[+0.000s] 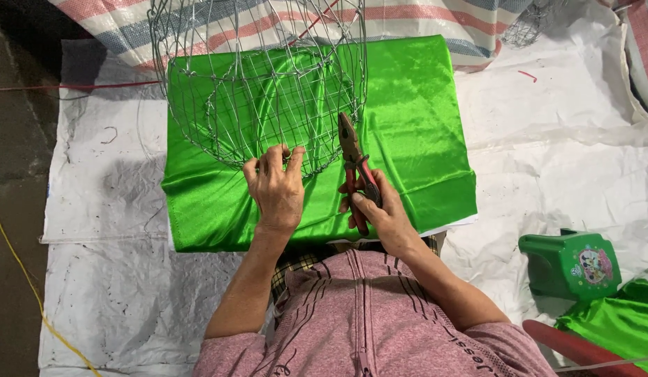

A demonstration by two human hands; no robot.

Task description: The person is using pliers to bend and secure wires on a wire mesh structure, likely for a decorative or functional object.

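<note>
the wire frame [257,84] takes up the far left half of the green cloth [414,119] and blocks any straight reach across it; its meshes are open but narrow. the left hand [276,188] sits at the frame's near rim, the right hand [380,213] just beside it with pliers [353,157] pointing up at the wire, so the gap between the hands is tight. the cloth's right half lies bare and open to pass. right of it, white sheeting [547,139] is free as far as the green stool [572,264] and red bar [575,347] near the right elbow. sheeting left of the cloth is open too.
</note>
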